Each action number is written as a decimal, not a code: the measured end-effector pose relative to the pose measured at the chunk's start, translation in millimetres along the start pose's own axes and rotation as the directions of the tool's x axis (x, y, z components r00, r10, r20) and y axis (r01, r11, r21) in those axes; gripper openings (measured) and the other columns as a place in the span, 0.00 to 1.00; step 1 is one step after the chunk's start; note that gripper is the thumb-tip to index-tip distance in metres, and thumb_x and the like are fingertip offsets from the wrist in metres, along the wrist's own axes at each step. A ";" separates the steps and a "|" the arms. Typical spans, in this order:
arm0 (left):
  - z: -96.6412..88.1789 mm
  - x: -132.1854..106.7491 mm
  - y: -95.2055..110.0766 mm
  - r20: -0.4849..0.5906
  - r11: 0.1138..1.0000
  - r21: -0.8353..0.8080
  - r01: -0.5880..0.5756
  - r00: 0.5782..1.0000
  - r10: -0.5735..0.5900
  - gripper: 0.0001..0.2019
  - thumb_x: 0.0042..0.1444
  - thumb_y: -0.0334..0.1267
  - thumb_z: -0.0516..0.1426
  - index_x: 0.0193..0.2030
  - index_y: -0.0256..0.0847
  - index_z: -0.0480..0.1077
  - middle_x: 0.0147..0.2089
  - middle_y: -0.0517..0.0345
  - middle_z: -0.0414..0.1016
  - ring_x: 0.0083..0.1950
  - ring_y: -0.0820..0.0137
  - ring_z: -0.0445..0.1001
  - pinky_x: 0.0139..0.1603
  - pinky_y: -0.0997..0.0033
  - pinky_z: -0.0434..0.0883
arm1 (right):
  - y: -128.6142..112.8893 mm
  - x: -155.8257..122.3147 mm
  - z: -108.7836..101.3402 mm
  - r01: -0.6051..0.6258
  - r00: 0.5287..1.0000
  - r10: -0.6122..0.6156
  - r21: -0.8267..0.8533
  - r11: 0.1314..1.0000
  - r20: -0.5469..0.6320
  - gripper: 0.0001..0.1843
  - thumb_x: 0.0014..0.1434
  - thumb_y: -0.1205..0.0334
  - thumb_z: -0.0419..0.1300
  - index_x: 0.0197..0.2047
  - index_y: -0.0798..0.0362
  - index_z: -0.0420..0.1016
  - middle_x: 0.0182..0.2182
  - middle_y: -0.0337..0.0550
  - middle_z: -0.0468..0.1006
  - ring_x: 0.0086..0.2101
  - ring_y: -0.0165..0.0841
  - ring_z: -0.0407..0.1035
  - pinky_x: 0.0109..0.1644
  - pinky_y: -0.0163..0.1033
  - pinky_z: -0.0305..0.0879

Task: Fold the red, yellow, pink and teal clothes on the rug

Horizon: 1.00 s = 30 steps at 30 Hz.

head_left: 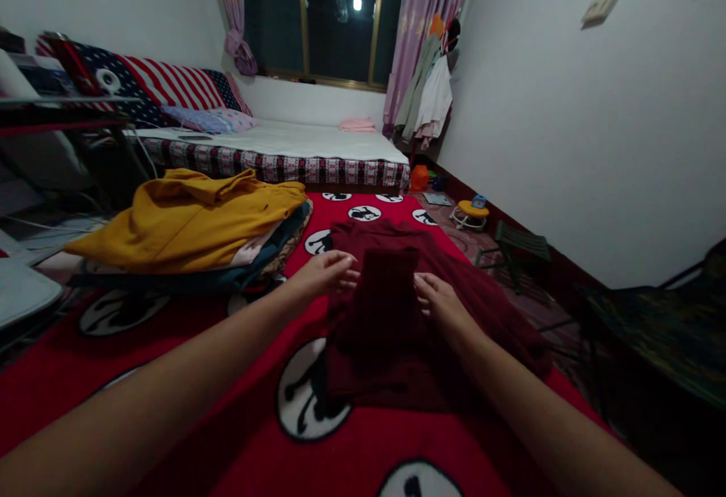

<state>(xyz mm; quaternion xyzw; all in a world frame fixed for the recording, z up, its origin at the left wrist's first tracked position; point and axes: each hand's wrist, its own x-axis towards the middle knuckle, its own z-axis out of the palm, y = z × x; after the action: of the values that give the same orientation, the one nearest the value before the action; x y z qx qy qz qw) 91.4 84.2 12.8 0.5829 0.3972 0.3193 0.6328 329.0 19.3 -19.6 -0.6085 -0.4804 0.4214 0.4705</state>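
My two hands face each other across the dark red garment (391,300), one at each side of its narrow, squared-off part, probably so that both edges line up evenly. My left hand (324,271) is loosely open, fingers a little apart, their tips just beside the near edge; I can't tell whether they touch the cloth. My right hand (445,306) has its fingertips against the opposite edge, but whether they pinch it or only rest there I can't tell.

The rest of the garment lies on the red blanket (238,444) below my grip and out past my right hand, I think because the blanket gives it a flat, soft surface to spread on. Beyond my left wrist sits a heap of clothes with a yellow top (193,213) uppermost, likely set there to be out of my way yet near.

The garment is plain and deep maroon, nearly black where my hands shade it. The part between my hands looks smooth and straight-sided; past my right hand the cloth is looser and rumpled.
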 end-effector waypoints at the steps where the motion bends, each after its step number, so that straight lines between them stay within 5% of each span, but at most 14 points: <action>1: -3.6 12.4 -7.6 -0.067 0.990 -0.090 0.108 0.991 -0.114 0.20 0.54 0.54 0.57 0.44 0.39 0.63 0.36 0.52 0.77 0.33 0.70 0.76 0.34 0.72 0.72 | 7.1 12.7 2.1 -0.089 0.993 0.092 0.036 0.995 -0.072 0.20 0.55 0.47 0.56 0.45 0.51 0.68 0.35 0.43 0.77 0.27 0.29 0.70 0.29 0.33 0.63; 4: -9.0 25.6 -31.5 -0.153 0.961 -0.177 0.210 0.959 -0.238 0.23 0.54 0.53 0.58 0.49 0.39 0.61 0.35 0.51 0.77 0.31 0.71 0.76 0.33 0.73 0.72 | 23.8 28.6 3.4 -0.138 0.981 0.148 0.086 0.987 -0.128 0.28 0.50 0.48 0.62 0.52 0.50 0.64 0.32 0.40 0.76 0.28 0.29 0.69 0.30 0.33 0.62; 7: -5.3 16.4 -47.3 -0.155 0.994 -0.033 0.103 0.982 -0.107 0.29 0.48 0.47 0.63 0.54 0.39 0.60 0.31 0.59 0.73 0.30 0.73 0.74 0.32 0.75 0.70 | 27.5 22.0 1.6 0.016 0.998 -0.013 0.051 0.999 -0.064 0.29 0.41 0.55 0.68 0.47 0.51 0.71 0.32 0.39 0.77 0.34 0.32 0.71 0.39 0.37 0.65; 10: 5.2 2.8 -52.4 -0.159 0.959 0.278 -0.063 0.981 0.110 0.28 0.46 0.42 0.63 0.54 0.39 0.63 0.28 0.64 0.69 0.29 0.72 0.71 0.30 0.74 0.67 | 22.2 14.1 2.4 0.078 0.996 -0.076 0.062 0.995 -0.038 0.20 0.38 0.59 0.68 0.38 0.54 0.77 0.36 0.43 0.79 0.38 0.35 0.72 0.45 0.40 0.65; 13: 17.9 -15.0 -51.7 -0.196 0.793 0.596 -0.130 0.934 0.300 0.25 0.48 0.43 0.61 0.53 0.41 0.64 0.33 0.61 0.70 0.32 0.70 0.70 0.33 0.71 0.67 | 16.7 12.0 5.5 0.099 0.994 -0.093 0.110 0.989 -0.063 0.19 0.41 0.57 0.65 0.39 0.54 0.78 0.37 0.44 0.80 0.38 0.35 0.73 0.44 0.40 0.66; 15: 24.4 -30.1 -51.6 -0.193 0.601 0.788 -0.132 0.874 0.446 0.24 0.48 0.46 0.62 0.50 0.40 0.65 0.39 0.56 0.70 0.38 0.66 0.71 0.37 0.68 0.67 | 16.3 11.2 6.9 0.115 0.992 -0.111 0.063 0.991 -0.058 0.19 0.42 0.56 0.65 0.39 0.55 0.78 0.36 0.44 0.80 0.36 0.35 0.73 0.42 0.40 0.67; 17: 27.5 -44.5 -53.1 -0.103 0.366 0.922 -0.125 0.833 0.544 0.17 0.50 0.49 0.61 0.41 0.40 0.67 0.39 0.54 0.70 0.41 0.64 0.70 0.39 0.67 0.65 | 18.7 8.2 6.5 0.143 0.988 -0.144 -0.025 0.989 -0.048 0.20 0.43 0.56 0.64 0.40 0.55 0.77 0.37 0.45 0.80 0.35 0.36 0.73 0.41 0.40 0.67; 19: 27.3 -54.4 -55.3 0.002 0.196 0.972 -0.129 0.839 0.544 0.13 0.54 0.49 0.58 0.31 0.41 0.67 0.35 0.56 0.70 0.38 0.65 0.69 0.37 0.67 0.63 | 22.2 1.8 4.0 0.196 0.976 -0.206 -0.120 0.973 -0.075 0.20 0.46 0.55 0.63 0.42 0.55 0.76 0.39 0.46 0.79 0.37 0.36 0.73 0.41 0.41 0.67; 23: 22.9 -56.3 -56.0 0.033 0.099 0.990 -0.099 0.852 0.523 0.16 0.58 0.51 0.55 0.29 0.41 0.68 0.32 0.56 0.71 0.35 0.66 0.69 0.35 0.67 0.61 | 24.7 -18.9 -5.0 0.230 0.941 -0.304 -0.383 0.895 -0.146 0.17 0.52 0.49 0.60 0.40 0.53 0.72 0.36 0.46 0.78 0.35 0.36 0.72 0.41 0.40 0.66; 30: 29.9 -44.8 -51.7 0.016 0.048 0.998 -0.046 0.866 0.501 0.10 0.57 0.43 0.55 0.33 0.40 0.73 0.35 0.51 0.74 0.40 0.61 0.70 0.35 0.65 0.63 | 28.8 -41.3 -13.4 0.119 0.970 -0.232 -0.700 0.704 -0.067 0.18 0.48 0.46 0.63 0.36 0.50 0.73 0.32 0.41 0.77 0.31 0.36 0.70 0.34 0.38 0.61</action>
<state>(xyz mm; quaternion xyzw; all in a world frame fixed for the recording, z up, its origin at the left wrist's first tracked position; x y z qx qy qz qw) 93.0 24.8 -32.5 0.8512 0.4862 0.1847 -0.0712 339.9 -26.2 -42.5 -0.7211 -0.6217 0.1178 0.2823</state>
